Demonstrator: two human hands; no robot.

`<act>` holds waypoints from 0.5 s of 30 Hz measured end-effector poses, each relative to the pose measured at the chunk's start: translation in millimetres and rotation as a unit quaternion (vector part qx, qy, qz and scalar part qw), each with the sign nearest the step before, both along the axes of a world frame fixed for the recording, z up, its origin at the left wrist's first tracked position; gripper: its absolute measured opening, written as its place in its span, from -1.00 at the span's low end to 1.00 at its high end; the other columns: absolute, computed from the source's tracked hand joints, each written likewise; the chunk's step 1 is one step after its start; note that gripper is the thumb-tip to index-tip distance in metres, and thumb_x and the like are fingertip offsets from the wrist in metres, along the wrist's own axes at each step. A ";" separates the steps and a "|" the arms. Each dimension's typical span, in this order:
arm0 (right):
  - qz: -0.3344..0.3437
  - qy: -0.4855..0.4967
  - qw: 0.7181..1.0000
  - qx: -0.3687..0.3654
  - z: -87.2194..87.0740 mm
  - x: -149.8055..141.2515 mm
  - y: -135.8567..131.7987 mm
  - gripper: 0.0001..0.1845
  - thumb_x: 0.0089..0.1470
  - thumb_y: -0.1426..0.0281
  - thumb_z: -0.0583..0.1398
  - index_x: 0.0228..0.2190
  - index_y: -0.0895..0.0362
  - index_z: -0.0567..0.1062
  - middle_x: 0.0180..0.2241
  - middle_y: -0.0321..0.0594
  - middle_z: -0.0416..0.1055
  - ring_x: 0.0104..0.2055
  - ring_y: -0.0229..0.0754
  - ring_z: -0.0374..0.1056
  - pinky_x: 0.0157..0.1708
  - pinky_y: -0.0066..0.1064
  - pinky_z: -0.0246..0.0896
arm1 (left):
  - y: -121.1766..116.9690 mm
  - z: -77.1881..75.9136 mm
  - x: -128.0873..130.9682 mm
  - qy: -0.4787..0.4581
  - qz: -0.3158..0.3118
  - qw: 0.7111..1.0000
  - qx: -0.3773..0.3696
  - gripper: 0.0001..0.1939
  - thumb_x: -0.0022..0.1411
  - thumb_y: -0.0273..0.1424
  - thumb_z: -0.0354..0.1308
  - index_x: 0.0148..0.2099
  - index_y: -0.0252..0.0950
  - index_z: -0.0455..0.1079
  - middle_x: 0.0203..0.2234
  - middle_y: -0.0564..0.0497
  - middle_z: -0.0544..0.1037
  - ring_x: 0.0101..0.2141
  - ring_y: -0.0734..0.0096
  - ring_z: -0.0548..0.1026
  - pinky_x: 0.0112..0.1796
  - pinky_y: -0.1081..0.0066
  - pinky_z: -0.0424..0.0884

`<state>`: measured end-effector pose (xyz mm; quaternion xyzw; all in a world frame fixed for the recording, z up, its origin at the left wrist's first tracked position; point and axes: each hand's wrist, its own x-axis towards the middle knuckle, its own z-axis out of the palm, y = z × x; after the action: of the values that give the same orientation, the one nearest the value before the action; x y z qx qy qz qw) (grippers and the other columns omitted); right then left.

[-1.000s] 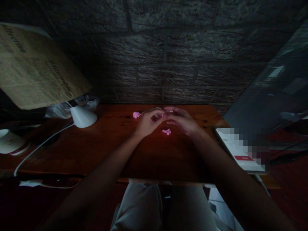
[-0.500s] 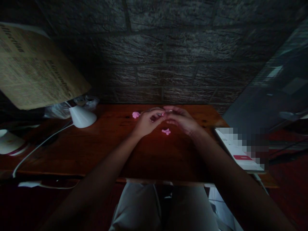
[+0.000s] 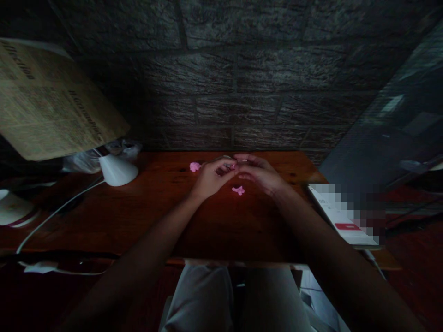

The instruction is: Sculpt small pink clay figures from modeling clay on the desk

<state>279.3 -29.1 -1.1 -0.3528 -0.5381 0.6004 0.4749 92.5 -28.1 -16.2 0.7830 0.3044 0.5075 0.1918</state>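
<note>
Over the far middle of the wooden table, my left hand [image 3: 213, 177] and my right hand [image 3: 261, 173] meet fingertip to fingertip. Pinched between them is a small bit of pink modelling clay [image 3: 233, 167], mostly hidden by the fingers. Both hands are closed on it, the right with its fingers curved over the top. A crumpled pink clay lump [image 3: 194, 167] lies on the table just left of my left hand. Nearer to me, below the hands, rests a small branched pink clay piece [image 3: 238, 190].
On the left of the wooden table [image 3: 221, 230] stand a white-based lamp [image 3: 119, 170] with a newsprint shade and a white paper cup [image 3: 15, 210]; a white cord runs beside them. A partly blurred-out white tablet-like screen [image 3: 337, 216] lies right. A stone-patterned wall [image 3: 214, 74] rises behind.
The hands keep nearly the same place and hold, with only slight finger shifts around the bit of clay. The whole view has moved a little. Both loose clay pieces stay put.
</note>
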 end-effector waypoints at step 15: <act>-0.006 -0.010 1.000 0.009 -0.7 -1.4 -0.9 -0.59 -0.16 0.34 0.44 -0.19 0.05 0.61 -0.27 -0.22 0.60 -0.23 -0.17 0.52 -0.20 -0.32 0.44 | 0.1 -1.2 0.6 0.007 -0.012 1.000 -0.001 -0.86 0.26 -0.46 0.31 -0.12 -0.27 0.54 -0.27 -0.02 0.68 -0.39 0.47 0.59 -0.35 0.47 0.51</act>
<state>277.8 -30.0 -1.9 -0.3578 -0.5457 0.5893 0.4764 93.1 -27.9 -17.4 0.7897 0.2972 0.4994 0.1965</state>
